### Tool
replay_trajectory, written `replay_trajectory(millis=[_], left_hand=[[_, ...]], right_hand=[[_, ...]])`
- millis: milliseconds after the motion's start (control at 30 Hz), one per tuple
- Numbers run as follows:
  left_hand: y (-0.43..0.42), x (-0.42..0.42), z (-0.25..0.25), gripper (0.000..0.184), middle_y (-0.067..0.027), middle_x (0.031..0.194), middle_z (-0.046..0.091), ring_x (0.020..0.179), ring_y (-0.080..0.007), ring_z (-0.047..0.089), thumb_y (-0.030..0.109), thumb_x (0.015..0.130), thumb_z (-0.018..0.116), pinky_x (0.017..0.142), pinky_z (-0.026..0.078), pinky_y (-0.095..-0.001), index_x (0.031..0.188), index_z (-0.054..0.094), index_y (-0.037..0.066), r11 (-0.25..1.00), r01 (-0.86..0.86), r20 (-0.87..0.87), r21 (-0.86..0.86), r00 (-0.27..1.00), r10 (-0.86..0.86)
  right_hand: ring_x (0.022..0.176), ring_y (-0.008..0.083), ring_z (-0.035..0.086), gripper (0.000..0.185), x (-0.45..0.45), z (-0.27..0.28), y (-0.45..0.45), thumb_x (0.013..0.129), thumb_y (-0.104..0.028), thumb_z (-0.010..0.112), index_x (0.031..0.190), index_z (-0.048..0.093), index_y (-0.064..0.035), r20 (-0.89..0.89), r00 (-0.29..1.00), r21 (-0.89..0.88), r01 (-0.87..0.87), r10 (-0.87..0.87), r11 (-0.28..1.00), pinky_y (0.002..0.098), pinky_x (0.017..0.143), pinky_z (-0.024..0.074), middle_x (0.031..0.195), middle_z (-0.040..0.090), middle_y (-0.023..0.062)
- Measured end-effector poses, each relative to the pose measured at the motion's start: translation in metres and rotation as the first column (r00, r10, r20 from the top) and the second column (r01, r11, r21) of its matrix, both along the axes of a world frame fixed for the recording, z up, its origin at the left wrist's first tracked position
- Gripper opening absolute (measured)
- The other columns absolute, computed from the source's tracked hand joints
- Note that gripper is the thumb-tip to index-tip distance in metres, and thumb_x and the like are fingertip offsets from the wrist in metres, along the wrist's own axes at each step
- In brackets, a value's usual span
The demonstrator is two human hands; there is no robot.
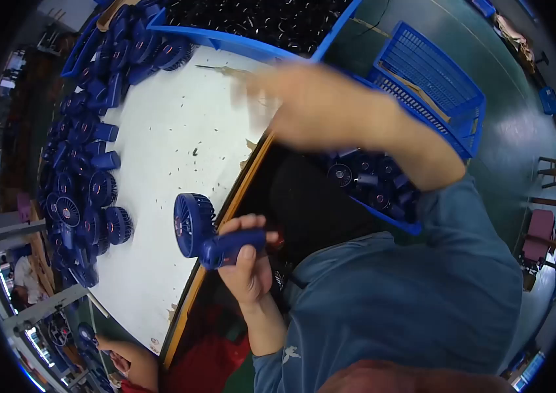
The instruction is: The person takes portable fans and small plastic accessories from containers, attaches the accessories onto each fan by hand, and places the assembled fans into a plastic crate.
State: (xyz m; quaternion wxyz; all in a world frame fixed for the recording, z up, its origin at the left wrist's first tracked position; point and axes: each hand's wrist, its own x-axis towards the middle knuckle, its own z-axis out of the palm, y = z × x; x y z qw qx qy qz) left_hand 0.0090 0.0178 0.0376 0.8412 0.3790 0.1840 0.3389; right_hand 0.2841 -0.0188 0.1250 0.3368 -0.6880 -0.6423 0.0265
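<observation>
My left hand (249,272) is closed around the handle of a dark blue handheld fan (194,226). The fan's round caged head sticks out over the edge of the white worktable (153,164). My right hand (304,101) is smeared by motion above the upper part of the table, and its fingers cannot be made out. Beside those fingers is a thin pointed tool (222,69) that looks like a screwdriver, its rear end partly covered by the blur. Whether my right hand grips it is unclear.
Many blue fans (68,209) are heaped along the table's far side. A blue bin (245,49) of small black parts stands at the top. Blue crates (432,85), one holding fans (369,180), sit to my right. Another person's hand (117,357) shows at lower left.
</observation>
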Motion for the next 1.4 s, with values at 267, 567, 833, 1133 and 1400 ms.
replay_trajectory(millis=[267, 567, 833, 1133, 1400], left_hand=[[-0.001, -0.01, 0.005, 0.05, -0.0168, 0.103, 0.055, 0.099, -0.0293, 0.056, 0.001, 0.082, 0.068, 0.059, 0.063, -0.0338, 0.13, 0.052, -0.002, 0.997, 0.071, 0.205, 0.014, 0.976, -0.073], [0.007, -0.013, 0.009, 0.028, -0.0204, 0.106, 0.052, 0.099, -0.0309, 0.059, -0.003, 0.081, 0.068, 0.066, 0.064, -0.04, 0.106, 0.056, -0.002, 0.996, 0.028, 0.199, 0.087, 0.979, -0.045], [0.016, -0.022, 0.013, 0.026, -0.0142, 0.091, 0.06, 0.086, -0.0227, 0.064, -0.003, 0.084, 0.065, 0.073, 0.062, -0.0398, 0.108, 0.056, -0.004, 0.997, -0.018, 0.075, 0.071, 0.997, 0.012], [0.016, -0.021, 0.021, 0.031, -0.0148, 0.093, 0.063, 0.087, -0.022, 0.064, -0.003, 0.086, 0.064, 0.069, 0.061, -0.036, 0.114, 0.055, -0.007, 0.999, -0.022, -0.054, 0.026, 0.998, 0.024], [0.018, 0.008, 0.031, 0.048, -0.0251, 0.126, 0.055, 0.097, -0.0233, 0.063, 0.005, 0.089, 0.065, 0.07, 0.06, -0.034, 0.131, 0.047, -0.008, 0.997, -0.068, -0.01, -0.03, 0.998, 0.068]], right_hand=[[0.084, 0.0409, 0.064, 0.012, 0.093, 0.006, 0.054, 0.078, -0.009, 0.06, 0.083, 0.064, 0.0009, 0.36, 0.838, 0.083, 0.409, -0.41, 0.909, 0.0498, 0.075, 0.0526, 0.081, 0.066, 0.0217], [0.079, 0.0398, 0.066, 0.006, 0.112, 0.004, 0.078, 0.075, -0.003, 0.057, 0.076, 0.062, 0.0, 0.54, 0.732, 0.026, 0.478, -0.415, 0.878, 0.0494, 0.069, 0.0533, 0.076, 0.065, 0.0233], [0.066, 0.0239, 0.067, 0.028, 0.119, 0.024, 0.068, 0.077, -0.001, 0.058, 0.103, 0.064, 0.0078, -0.21, 0.861, 0.087, 0.489, -0.464, 0.868, 0.0337, 0.061, 0.054, 0.076, 0.068, 0.0165], [0.059, 0.0138, 0.058, 0.033, 0.119, 0.023, 0.067, 0.087, -0.001, 0.061, 0.118, 0.058, 0.0077, -0.862, 0.474, -0.016, 0.331, -0.181, 0.943, 0.0248, 0.049, 0.046, 0.08, 0.065, 0.0087], [0.063, 0.0033, 0.051, 0.042, -0.046, -0.006, 0.017, 0.091, -0.004, 0.056, 0.133, 0.054, -0.0052, -0.921, 0.28, 0.242, -0.137, 0.272, 0.96, 0.0179, 0.053, 0.04, 0.088, 0.053, -0.0008]])
